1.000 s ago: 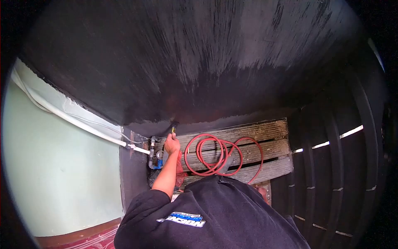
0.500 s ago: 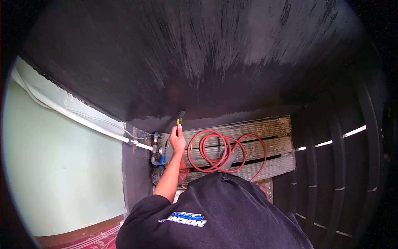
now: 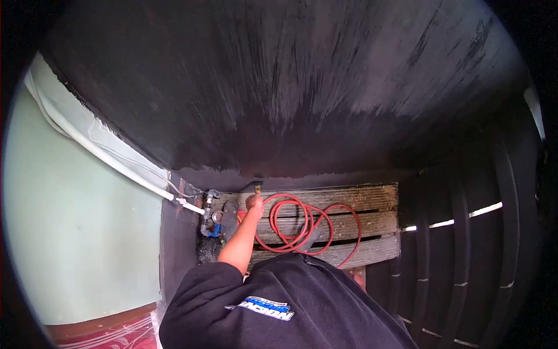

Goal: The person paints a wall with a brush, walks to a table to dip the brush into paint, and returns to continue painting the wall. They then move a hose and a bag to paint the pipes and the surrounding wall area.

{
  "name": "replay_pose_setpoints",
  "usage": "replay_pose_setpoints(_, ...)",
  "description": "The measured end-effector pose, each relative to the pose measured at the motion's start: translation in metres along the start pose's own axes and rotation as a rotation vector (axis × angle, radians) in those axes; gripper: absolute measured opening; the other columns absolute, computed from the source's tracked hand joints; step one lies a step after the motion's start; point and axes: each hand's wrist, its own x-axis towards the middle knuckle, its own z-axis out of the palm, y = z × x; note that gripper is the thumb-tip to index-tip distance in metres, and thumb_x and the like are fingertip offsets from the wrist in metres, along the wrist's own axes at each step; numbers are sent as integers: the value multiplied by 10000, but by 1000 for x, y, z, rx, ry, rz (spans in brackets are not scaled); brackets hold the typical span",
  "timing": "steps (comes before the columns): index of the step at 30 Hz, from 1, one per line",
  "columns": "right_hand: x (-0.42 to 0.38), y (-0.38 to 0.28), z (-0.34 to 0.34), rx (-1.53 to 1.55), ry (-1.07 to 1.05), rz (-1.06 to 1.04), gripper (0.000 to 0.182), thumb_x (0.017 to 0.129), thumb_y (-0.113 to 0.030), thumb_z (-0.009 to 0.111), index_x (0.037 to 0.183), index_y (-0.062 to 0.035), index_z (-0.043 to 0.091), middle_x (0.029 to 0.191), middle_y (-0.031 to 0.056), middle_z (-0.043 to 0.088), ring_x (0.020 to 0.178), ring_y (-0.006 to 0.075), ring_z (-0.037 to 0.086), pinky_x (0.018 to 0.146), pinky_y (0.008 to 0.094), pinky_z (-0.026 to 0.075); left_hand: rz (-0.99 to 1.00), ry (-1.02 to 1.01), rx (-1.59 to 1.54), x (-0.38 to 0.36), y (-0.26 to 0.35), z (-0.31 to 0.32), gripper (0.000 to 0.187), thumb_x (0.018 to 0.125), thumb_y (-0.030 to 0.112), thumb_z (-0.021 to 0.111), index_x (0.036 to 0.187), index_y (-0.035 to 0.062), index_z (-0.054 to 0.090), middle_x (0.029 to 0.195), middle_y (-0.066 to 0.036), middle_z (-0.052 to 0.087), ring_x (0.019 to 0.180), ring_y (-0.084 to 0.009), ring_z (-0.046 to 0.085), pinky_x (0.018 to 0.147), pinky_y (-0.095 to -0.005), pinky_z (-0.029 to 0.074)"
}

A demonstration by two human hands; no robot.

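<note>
My left hand (image 3: 254, 203) is closed around a small paintbrush (image 3: 257, 189) with a yellow band and dark bristles. The brush tip is at the lower edge of the black-coated wall (image 3: 290, 139), just above the wooden slats; whether it touches cannot be made out. Wet-looking dark streaks run up the wall over greyer patches. To the right of my left hand lies a coiled red hose (image 3: 290, 224). Part of my right hand (image 3: 357, 280) shows beside my torso, its fingers mostly hidden by the black shirt.
Weathered wooden slats (image 3: 372, 195) lie below the wall. At left are a pipe fitting with a blue valve (image 3: 210, 230), a white pipe (image 3: 125, 166) and a pale green surface (image 3: 87, 232). Dark slatted bars (image 3: 462, 250) stand at right. A grey shoe (image 3: 230, 216) rests near the fitting.
My left hand and the brush have moved lower in view, down toward the wall's bottom edge. The camera view has shifted slightly, and the grey shoe beside the fitting shows more.
</note>
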Motion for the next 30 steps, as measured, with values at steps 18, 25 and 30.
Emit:
replay_pose_setpoints(18,51,-37,1,-192,-119,-59,297,890,-237,583,950,49,635,873,140,672,747,218,627,687,344,497,226,239,195,40,-17,-23,442,848,429,579,911,2,671,944,-204,676,911,-341,651,779,-432,488)
replay_pose_setpoints(25,60,-45,1,-236,-137,-65,294,892,-235,581,954,48,637,880,137,672,757,215,626,695,341,496,355,494,224,-50,22,-24,381,864,402,573,901,33,659,854,-179,669,823,-332,644,724,-417,479)
replay_pose_setpoints(30,59,-45,-2,-260,-151,-64,292,893,-232,580,957,47,637,886,134,673,763,213,626,701,339,495,803,423,-4,-80,39,-35,359,929,326,530,778,0,546,642,-162,535,587,-247,489,577,-374,394)
